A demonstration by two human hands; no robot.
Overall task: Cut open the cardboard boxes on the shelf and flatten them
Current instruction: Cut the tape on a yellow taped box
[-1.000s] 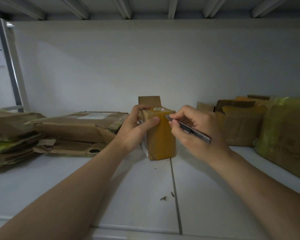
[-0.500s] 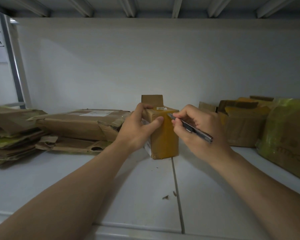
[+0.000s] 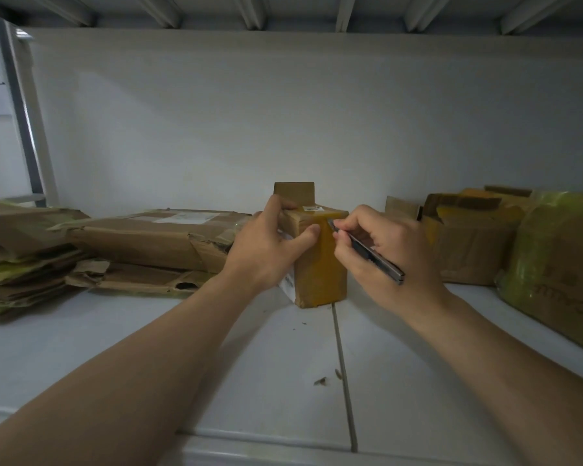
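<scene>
Standing upright near the middle of the shelf [image 3: 249, 364], the small box [image 3: 320, 260] wrapped in yellowish tape sits directly between your two hands, its base on the white surface just left of the panel seam.

Left hand [image 3: 270, 243]: it grips the box's upper left corner. The fingers are curled over the top edge and the thumb is pressed across the front face near the top.

Right hand [image 3: 387, 250]: the fingers are curled round a utility knife [image 3: 367, 252], held like a pen. The handle runs back over the hand toward your wrist. The blade end meets the box at its upper right front edge, close to your left thumb tip. You cannot tell from this view whether the blade has entered the tape.

Box details: one cardboard flap [image 3: 294, 193] stands upright at the rear of the top. A small label [image 3: 312, 208] lies on the top face, and a white label shows low on the left side.

Surroundings:
- A broad crushed carton [image 3: 148, 240] lies flat just left of your left hand.
- A stack of flattened cardboard [image 3: 24, 260] sits at the far left.
- Opened boxes [image 3: 468, 237] stand behind your right hand.
- A green-wrapped package [image 3: 559, 257] is at the far right.
- A few cardboard scraps [image 3: 320, 381] lie on the shelf in front of the box, near the seam.
</scene>
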